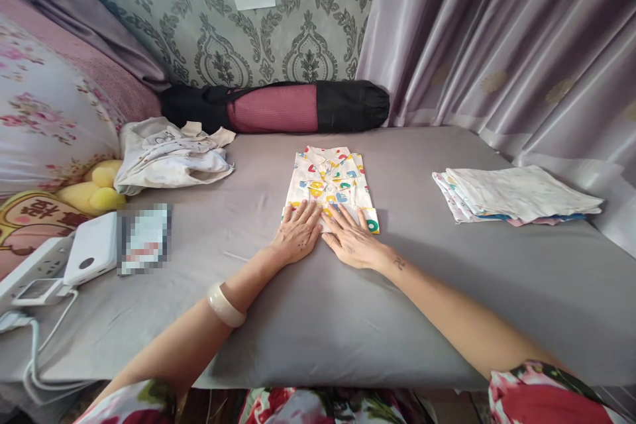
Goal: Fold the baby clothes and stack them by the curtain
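Head view, grey sheet (422, 331): A broad, smooth cover spreads before the person as I look on.
Mauve curtain (462, 46): Shiny folds drop to the sheet at right.
Black-and-pink roll (273, 109): A long bag lies along the far side, against the patterned wall.
Stacked clothes (521, 193): A flat pile of folded pieces rests at right.
Crumpled garment (173, 156): Pale cloth sits heaped at left.
Printed garment (328, 175): Neatly folded, it lies flat mid-sheet, between heap and pile.
Left hand (298, 232): Palm down on its near edge, fingers slightly spread.
Right hand (355, 238): Flat just beside, fingers parted, pinching nothing.
Pale bangle (226, 305): It circles the left forearm.
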Action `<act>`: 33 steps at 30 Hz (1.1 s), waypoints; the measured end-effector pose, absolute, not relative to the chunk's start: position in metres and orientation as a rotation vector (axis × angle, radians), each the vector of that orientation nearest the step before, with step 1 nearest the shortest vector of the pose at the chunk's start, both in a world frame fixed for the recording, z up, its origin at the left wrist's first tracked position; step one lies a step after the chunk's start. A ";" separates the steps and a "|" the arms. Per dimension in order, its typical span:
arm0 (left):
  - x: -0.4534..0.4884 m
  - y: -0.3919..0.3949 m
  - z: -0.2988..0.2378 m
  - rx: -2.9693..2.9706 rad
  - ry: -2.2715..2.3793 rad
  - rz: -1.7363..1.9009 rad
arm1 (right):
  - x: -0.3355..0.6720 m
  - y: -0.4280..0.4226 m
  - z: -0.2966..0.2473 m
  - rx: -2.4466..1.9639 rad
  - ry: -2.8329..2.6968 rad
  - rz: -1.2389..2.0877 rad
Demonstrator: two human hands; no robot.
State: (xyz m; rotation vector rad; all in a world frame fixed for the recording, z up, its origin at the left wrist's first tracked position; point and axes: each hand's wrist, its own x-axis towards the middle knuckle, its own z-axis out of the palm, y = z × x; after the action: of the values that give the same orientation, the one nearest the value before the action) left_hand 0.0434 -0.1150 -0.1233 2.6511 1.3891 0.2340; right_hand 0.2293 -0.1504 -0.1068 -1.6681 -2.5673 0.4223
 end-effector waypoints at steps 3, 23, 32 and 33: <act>0.044 -0.115 -0.124 2.641 1.397 0.215 | 0.229 -0.149 -0.106 -1.670 -2.571 0.454; 0.042 -0.109 -0.125 2.666 1.383 0.263 | 0.240 -0.146 -0.112 -1.747 -2.501 0.330; 0.037 -0.109 -0.118 2.620 1.357 0.254 | 0.244 -0.147 -0.103 -1.751 -2.492 0.380; 0.035 -0.109 -0.118 2.613 1.359 0.267 | 0.246 -0.147 -0.103 -1.758 -2.484 0.379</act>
State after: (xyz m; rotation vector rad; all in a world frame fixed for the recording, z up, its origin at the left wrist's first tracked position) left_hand 0.0348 -0.1089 -0.1175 2.6134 1.3589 0.2672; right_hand 0.2461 -0.1470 -0.1029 -1.7579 -2.4838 0.3792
